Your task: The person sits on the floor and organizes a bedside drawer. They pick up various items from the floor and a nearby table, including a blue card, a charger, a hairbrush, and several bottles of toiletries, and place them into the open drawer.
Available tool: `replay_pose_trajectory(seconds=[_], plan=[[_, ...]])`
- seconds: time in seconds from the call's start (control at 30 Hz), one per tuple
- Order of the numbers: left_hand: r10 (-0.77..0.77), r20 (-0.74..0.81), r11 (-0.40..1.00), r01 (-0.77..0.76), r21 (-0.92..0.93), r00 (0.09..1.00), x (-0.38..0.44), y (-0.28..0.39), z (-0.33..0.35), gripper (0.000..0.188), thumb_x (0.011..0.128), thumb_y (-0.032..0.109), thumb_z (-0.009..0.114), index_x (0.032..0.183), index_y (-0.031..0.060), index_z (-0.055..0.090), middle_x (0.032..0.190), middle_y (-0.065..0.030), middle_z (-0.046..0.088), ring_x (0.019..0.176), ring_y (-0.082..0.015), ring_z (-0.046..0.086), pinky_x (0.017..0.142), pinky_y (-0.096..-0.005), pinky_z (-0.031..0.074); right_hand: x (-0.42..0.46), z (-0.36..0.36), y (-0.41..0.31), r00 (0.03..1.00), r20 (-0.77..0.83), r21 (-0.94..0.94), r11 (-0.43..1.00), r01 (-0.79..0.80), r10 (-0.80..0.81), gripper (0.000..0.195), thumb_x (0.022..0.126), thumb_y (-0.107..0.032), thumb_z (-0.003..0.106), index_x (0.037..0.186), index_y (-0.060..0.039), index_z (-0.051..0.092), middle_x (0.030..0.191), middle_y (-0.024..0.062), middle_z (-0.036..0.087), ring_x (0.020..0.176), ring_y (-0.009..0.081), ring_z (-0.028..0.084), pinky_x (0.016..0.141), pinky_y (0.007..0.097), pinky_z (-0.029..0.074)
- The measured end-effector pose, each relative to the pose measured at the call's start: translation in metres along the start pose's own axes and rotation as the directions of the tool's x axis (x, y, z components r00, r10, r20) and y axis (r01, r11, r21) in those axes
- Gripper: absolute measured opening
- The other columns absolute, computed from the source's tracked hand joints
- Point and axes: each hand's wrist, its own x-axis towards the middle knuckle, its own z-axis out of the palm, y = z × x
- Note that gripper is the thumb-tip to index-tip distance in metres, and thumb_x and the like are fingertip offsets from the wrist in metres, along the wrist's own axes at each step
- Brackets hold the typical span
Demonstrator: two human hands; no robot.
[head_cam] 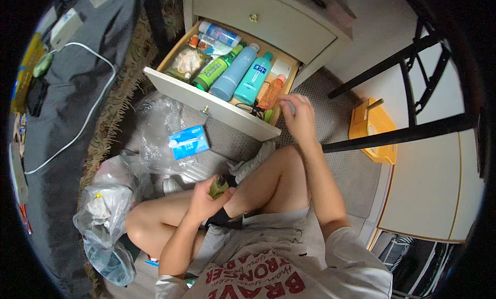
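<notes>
My left hand [211, 198] is closed around a small olive-green item [219, 187] with a dark end, above my crossed legs. My right hand [300, 115] is raised at the right front corner of an open drawer [217, 105], its fingers bent near the drawer's side; whether they touch it is unclear. Inside lie a teal bottle [254, 79], a blue-grey bottle [235, 72], a green bottle [219, 67], an orange bottle [272, 93], a white-capped blue tube or bottle [220, 33] and a clear bag with pale contents [189, 62]. A black cable is beside the orange bottle.
A blue tissue pack [188, 142] and clear plastic wrap [157, 124] lie on the floor below the drawer. Stuffed plastic bags [108, 210] stand by the grey-covered bed at left. A black metal frame [391, 134] and a yellow basket [373, 132] are at right.
</notes>
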Motion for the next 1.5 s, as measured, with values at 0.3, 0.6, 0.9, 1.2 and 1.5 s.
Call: replay_pose_trajectory(seconds=[0.3,0.6,0.9,1.2,1.5], plan=[[0.226,0.113,0.93,-0.249,0.269,0.968,0.005,-0.017,0.007,0.023,0.068,0.006,0.079,0.071,0.0067,0.056,0.07,-0.0092,0.06,0.061,-0.0273,0.06,0.055,-0.0365,0.047,0.031,0.034,0.002,0.978,0.205,0.154,0.988,0.003,-0.035,0.012,0.085,-0.013,0.072,0.094,-0.0053,0.072,0.094,0.0114,0.07,0.093,0.0315,0.065,0.084,0.041,0.053],[0.197,0.196,0.857,-0.266,0.442,0.961,0.051,-0.031,0.009,0.024,0.074,0.011,0.079,0.075,0.0049,0.056,0.1,-0.0113,0.066,0.084,-0.0298,0.066,0.07,-0.0394,0.053,0.024,0.035,0.027,0.976,0.207,0.168,0.985,0.031,-0.066,0.016,0.079,-0.001,0.074,0.095,-0.0065,0.073,0.093,0.0094,0.071,0.093,0.0291,0.069,0.089,0.0405,0.055],[0.245,0.166,0.818,-0.295,0.494,0.955,0.067,-0.04,0.013,0.026,0.073,0.012,0.08,0.072,0.0052,0.056,0.109,-0.0133,0.068,0.09,-0.0307,0.068,0.074,-0.0402,0.055,0.042,0.034,0.03,0.868,0.402,0.089,0.956,0.279,-0.291,0.012,0.074,-0.01,0.073,0.086,-0.0085,0.071,0.081,0.0054,0.06,0.089,0.0254,0.063,0.092,0.0416,0.051],[0.198,0.138,0.907,-0.235,0.349,0.97,0.067,-0.036,0.016,0.026,0.075,0.009,0.08,0.072,0.0041,0.055,0.09,-0.0107,0.069,0.071,-0.0265,0.066,0.059,-0.0365,0.053,0.065,0.065,0.008,0.464,0.68,0.139,0.721,0.678,-0.567,0.007,0.076,-0.02,0.063,0.079,-0.0124,0.064,0.08,0.0006,0.058,0.088,0.0181,0.061,0.08,0.0325,0.047],[-0.144,0.001,0.986,0.144,-0.083,0.99,0.037,-0.004,-0.007,0.03,0.086,0.02,0.073,0.106,0.0036,0.058,0.072,-0.0076,0.057,0.061,-0.0171,0.054,0.059,-0.0314,0.044,0.068,0.008,-0.023,0.753,0.648,-0.04,0.983,0.182,-0.113,0.021,0.082,-0.005,0.069,0.102,-0.0016,0.067,0.102,0.0061,0.07,0.094,0.0195,0.068,0.076,0.0352,0.054]])
